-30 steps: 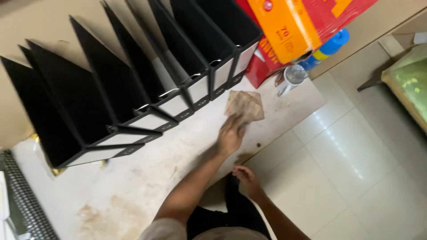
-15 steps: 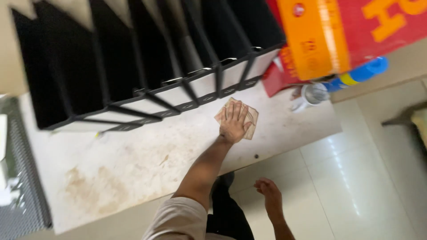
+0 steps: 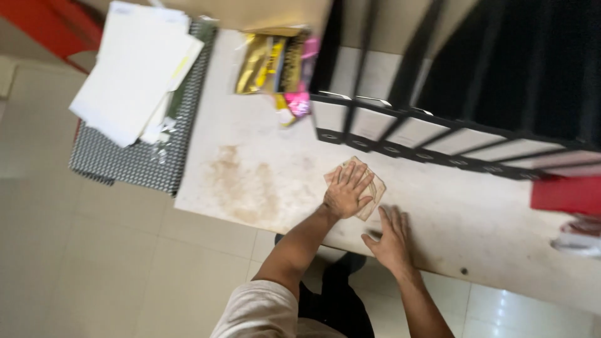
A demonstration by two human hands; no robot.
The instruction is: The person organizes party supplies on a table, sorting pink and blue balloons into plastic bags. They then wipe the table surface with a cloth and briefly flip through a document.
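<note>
Your left hand (image 3: 346, 194) lay flat, fingers spread, on the brown cloth (image 3: 370, 191) near the worktop's (image 3: 263, 138) front edge, your open, empty right hand (image 3: 391, 238) just beside it.

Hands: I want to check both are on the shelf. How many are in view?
2: the left hand presses flat on a cloth; the right hand rests beside it on the shelf.

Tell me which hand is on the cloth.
The left hand, pressed flat on the brownish cloth near the black binders. The right hand rests beside it on the bare white tabletop, near the front edge.
</note>
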